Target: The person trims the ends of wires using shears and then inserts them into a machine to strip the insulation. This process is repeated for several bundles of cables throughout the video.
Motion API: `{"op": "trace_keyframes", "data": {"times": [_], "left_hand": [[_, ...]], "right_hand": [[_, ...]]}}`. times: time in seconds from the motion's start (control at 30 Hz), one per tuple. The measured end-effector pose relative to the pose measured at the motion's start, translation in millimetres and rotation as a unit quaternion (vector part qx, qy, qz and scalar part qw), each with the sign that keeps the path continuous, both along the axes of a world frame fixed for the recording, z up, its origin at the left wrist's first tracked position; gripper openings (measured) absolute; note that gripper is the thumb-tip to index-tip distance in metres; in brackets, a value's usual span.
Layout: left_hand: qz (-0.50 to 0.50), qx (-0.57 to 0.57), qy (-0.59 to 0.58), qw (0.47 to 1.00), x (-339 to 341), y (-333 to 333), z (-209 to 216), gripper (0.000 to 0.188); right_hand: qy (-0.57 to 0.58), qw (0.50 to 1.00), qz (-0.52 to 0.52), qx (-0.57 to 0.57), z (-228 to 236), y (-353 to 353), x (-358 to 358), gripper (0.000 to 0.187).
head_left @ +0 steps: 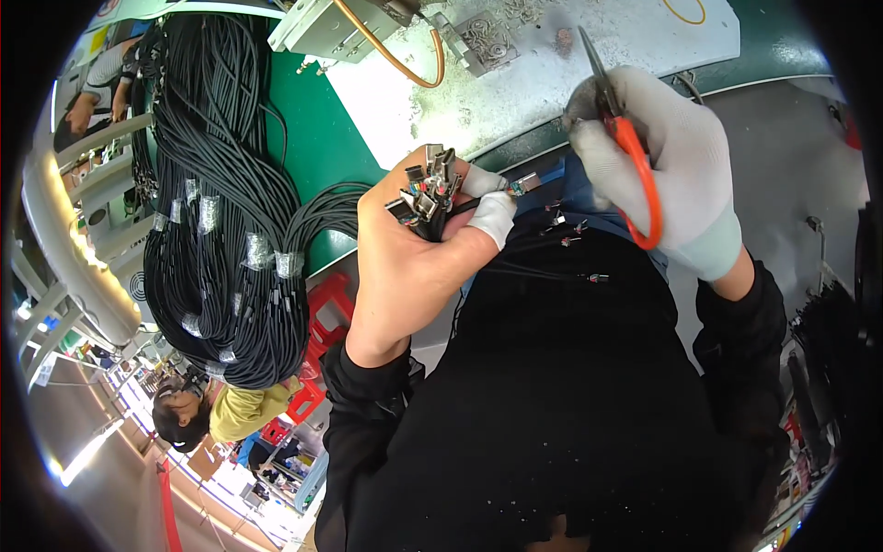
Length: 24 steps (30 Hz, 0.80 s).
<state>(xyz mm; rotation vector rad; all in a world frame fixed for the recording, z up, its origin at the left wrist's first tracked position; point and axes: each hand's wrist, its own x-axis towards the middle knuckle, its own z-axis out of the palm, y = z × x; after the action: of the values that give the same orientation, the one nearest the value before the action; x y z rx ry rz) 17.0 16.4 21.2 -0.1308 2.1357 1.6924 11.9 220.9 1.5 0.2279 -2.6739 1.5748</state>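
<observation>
My left hand [414,248] is bare except for white finger covers and grips a bunch of thin black cables with small metal connector ends [428,189] fanned out above the fist. One connector [524,184] sticks out to the right between the covered fingertips. My right hand [667,166], in a white glove, holds orange-handled scissors [625,138] with the blades pointing up and left, close to that connector. Several loose cable ends [575,244] lie across my dark lap.
Large bundles of black cable [216,202], taped at intervals, hang over the green bench edge [322,147] at left. A white mat [552,64] with metal fixtures and an orange hose lies ahead. Other people sit at far left and lower left. Red stools [322,313] stand below.
</observation>
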Motion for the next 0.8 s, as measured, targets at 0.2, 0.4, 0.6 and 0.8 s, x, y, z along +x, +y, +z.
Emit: {"op": "trace_keyframes", "data": {"times": [0.2,0.4,0.6,0.8], "left_hand": [[0.014,-0.064,0.111,0.992,11.0,5.5,-0.5,0.017],[0.0,-0.103,0.153,0.983,14.8,7.9,-5.2,0.021],[0.033,-0.058,0.14,0.988,14.8,14.6,-9.2,0.02],[0.063,-0.028,0.096,0.993,10.9,6.7,-3.9,0.017]], "right_hand": [[-0.27,0.927,0.132,-0.225,6.0,10.5,24.9,0.017],[-0.233,0.932,0.252,-0.113,9.8,11.1,21.9,0.03],[-0.302,0.919,0.237,-0.091,13.1,13.1,17.3,0.034],[-0.395,0.88,0.139,-0.225,28.5,13.8,14.3,0.02]]}}
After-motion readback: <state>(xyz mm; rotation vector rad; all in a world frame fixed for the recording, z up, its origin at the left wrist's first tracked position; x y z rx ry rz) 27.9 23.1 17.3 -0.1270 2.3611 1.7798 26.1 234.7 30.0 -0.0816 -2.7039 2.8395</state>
